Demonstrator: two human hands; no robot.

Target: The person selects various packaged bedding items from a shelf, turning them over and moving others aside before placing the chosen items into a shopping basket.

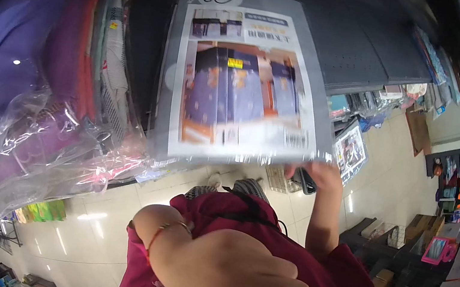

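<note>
My right hand (321, 177) is raised in front of me and grips the lower right corner of a flat grey package (241, 78). The package has a printed label picturing a blue fabric wardrobe. A dark, phone-like object (304, 181) is pressed under the same fingers. My left hand (232, 277) is very close to the camera at the bottom, curled into a fist, with a thin red cord bracelet (166, 231) at the wrist. Nothing shows inside it. My magenta shirt (340, 283) fills the space below.
On the left are plastic-wrapped purple and red textiles (46, 113), with loose clear wrap (25, 170) hanging out. A grey metal shelf (367, 51) is at upper right. More packaged goods (351, 148) lean on the glossy tiled floor (89, 223). Display racks (451, 241) line the right side.
</note>
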